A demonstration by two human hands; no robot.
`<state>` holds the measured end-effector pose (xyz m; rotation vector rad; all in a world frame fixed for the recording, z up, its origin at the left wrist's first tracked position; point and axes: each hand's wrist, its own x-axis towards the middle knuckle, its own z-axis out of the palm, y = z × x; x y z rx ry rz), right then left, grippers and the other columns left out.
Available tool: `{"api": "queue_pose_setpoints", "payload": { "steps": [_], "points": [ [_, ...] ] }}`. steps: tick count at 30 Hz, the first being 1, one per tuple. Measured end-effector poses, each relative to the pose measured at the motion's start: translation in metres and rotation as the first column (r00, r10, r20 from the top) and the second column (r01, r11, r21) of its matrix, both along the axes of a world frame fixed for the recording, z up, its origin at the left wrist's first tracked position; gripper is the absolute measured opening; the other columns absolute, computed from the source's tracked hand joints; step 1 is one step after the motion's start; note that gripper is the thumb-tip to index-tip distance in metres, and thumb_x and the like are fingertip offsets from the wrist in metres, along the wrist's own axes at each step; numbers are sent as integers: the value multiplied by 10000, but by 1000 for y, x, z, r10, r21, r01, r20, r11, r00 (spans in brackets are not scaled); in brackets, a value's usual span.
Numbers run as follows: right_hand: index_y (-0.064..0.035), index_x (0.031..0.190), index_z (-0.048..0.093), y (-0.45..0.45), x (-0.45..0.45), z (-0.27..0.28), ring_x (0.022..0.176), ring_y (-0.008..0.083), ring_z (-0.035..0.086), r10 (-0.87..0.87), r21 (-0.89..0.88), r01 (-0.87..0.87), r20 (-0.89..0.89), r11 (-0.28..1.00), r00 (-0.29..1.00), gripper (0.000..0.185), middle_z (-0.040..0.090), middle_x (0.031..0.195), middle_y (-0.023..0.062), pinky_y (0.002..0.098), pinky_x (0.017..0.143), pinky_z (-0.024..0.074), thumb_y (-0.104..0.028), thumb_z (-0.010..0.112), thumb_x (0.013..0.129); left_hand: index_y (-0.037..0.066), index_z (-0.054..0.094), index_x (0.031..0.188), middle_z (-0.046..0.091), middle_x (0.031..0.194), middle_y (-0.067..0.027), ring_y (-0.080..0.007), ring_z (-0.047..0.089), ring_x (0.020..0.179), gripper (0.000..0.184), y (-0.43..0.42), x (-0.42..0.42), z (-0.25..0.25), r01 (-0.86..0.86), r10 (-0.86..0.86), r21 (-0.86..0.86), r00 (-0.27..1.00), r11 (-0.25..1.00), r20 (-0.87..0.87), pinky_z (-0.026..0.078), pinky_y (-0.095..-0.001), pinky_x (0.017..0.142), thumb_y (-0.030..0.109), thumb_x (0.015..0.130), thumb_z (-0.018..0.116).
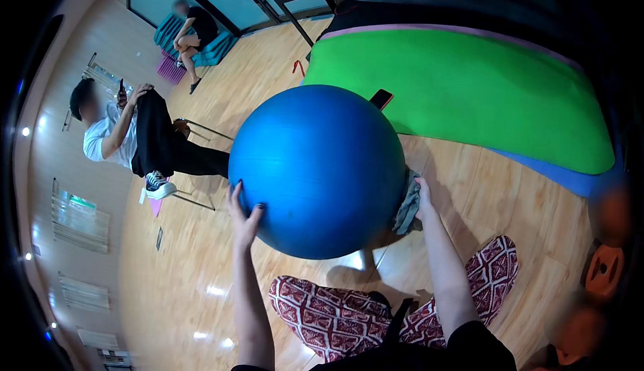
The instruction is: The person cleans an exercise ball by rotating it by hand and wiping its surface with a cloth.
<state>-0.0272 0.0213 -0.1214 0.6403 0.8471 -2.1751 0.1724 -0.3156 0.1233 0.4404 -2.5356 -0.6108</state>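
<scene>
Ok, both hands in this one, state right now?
Left hand: open, fingers spread against the blue ball.
Right hand: holding a grey cloth at the ball's side.

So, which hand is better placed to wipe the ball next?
Probably the right hand: it holds the grey cloth against the blue ball; the left hand touches the ball without one.

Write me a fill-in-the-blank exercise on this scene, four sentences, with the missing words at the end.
1. The large ball is ____ in color.
2. The gray cloth is held in the camera wearer's ____ grip.
3. The big uppermost mat is ____ in color.
4. The seated person holding a phone wears a ____ shirt.

Missing words: blue; right; green; white.
</scene>
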Motion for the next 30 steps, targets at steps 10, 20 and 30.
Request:
{"api": "queue_pose_setpoints", "payload": {
  "steps": [10,20,30],
  "points": [
    [-104,1064,575,8,1,-30,990,298,503,109,151,-116,59,982,992,502,572,1114,135,400,883,402,-526,478,810,78,174,1432,243,1448,-162,-273,271,1317,606,-12,-18,-3,-10,7,377,1000,926,10,237,-363,1071,161,907,465],
    [-49,1231,491,64,23,5,1086,261,497,-42,71,44,-30,997,999,531,542,1191,120,346,935,378,-424,449,858,92,160,1442,205,1474,-130,-254,206,1350,636,33,-8,18,81,-55,531,996,843,-64,185,-362,1093,148,881,454],
    [-27,1048,500,134,-4,212,836,152,493,81,427,600,-853,677,516,287,528,924,51,258,757,410,-108,503,772,107,218,1426,170,1466,-217,-371,145,1358,773,84,-79,1,153,-167,299,986,942,22,134,-444,1095,364,800,592]
  ]
}}
